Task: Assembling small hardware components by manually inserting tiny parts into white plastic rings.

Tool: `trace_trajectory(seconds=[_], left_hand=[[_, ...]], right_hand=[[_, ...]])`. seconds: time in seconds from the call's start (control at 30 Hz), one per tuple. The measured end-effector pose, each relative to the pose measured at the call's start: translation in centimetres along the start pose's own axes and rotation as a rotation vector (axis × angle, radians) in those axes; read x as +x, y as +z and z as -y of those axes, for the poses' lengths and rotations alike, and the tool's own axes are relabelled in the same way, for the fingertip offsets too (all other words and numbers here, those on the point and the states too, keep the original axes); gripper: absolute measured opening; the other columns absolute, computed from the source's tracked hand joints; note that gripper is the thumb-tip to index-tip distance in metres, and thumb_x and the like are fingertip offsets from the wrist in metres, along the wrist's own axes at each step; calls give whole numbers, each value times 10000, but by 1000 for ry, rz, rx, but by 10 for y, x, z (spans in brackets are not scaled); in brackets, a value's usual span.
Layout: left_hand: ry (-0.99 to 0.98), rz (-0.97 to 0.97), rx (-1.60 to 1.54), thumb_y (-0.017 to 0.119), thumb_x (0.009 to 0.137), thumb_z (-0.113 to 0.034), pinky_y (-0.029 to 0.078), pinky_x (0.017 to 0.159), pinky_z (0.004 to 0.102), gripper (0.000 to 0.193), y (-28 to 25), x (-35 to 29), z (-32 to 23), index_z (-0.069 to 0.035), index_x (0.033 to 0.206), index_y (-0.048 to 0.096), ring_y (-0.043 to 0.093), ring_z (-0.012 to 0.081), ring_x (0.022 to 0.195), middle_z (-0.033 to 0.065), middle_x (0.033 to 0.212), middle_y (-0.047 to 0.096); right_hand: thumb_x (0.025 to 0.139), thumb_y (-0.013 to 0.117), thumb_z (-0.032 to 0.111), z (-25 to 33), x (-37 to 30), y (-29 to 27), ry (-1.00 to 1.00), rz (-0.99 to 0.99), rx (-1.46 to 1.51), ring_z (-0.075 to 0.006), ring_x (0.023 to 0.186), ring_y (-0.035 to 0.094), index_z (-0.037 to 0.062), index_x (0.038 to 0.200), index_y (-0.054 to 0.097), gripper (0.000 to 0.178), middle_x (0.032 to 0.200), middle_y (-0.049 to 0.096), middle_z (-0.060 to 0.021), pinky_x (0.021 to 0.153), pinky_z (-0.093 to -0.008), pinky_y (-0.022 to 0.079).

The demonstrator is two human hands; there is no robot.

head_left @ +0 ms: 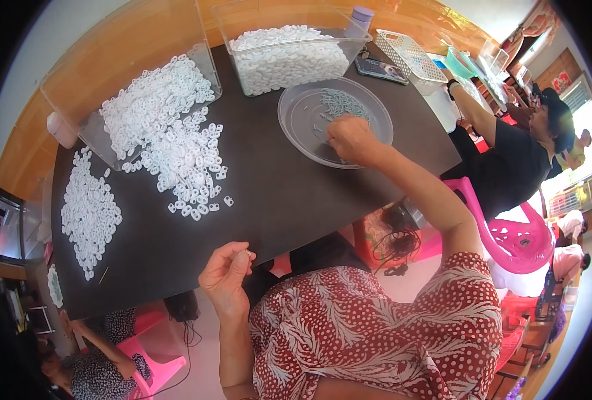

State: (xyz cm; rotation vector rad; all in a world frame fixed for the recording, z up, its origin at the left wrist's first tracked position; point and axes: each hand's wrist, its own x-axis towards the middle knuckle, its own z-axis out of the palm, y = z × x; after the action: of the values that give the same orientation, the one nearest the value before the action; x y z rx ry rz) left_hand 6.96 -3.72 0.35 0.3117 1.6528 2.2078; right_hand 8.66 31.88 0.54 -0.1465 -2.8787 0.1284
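Observation:
At the front edge of the dark table, my left hand [227, 275] is closed in a pinch around what looks like a small white plastic piece [249, 254], mostly covered by the fingers. My right hand [353, 139] reaches into a round clear plastic tray [301, 143], fingertips together and pointing down. Beside those fingertips lies a scatter of small grey-green pins, perhaps screws [341, 103]. Whatever the right fingers pinch is hidden. A heap of white oval pieces with two holes [183, 157] spills from a tipped clear bin [126, 63] at the left.
Smaller white ovals form a pile [89, 213] at far left. Behind the tray stand a clear bin of white pieces [289, 63], a phone [381, 70] and a white basket [409, 60]. Another person [519, 147] sits at right near a pink chair [516, 233]; one more sits lower left.

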Motion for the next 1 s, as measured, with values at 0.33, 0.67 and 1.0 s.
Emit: trace_trajectory(seconds=[0.33, 0.67, 1.0], left_hand=[[-49, -92, -163, 610, 830, 14, 427, 573, 236, 118, 1, 2, -6, 49, 941, 588, 539, 130, 617, 115, 774, 624], [-68, -95, -263, 653, 819, -12, 425, 603, 212, 142, -4, -4, -5, 32, 950, 619, 536, 105, 657, 87, 810, 636], [-9, -122, -230, 626, 856, -39, 412, 612, 197, 118, -8, -10, -9, 20, 957, 617, 539, 82, 716, 59, 834, 630]], right_hand=[[707, 566, 26, 48, 2, -33, -165, -227, 92, -350, 743, 575, 27, 747, 563, 40, 764, 588, -169, 653, -439, 474], [768, 657, 25, 176, -9, -26, -157, 139, 1049, -134, 664, 546, 28, 855, 602, 103, 784, 550, -52, 582, -265, 443], [822, 635, -11, 203, -18, -15, 122, 442, 1399, -56, 756, 529, -1, 922, 607, 104, 837, 583, -2, 669, -213, 441]])
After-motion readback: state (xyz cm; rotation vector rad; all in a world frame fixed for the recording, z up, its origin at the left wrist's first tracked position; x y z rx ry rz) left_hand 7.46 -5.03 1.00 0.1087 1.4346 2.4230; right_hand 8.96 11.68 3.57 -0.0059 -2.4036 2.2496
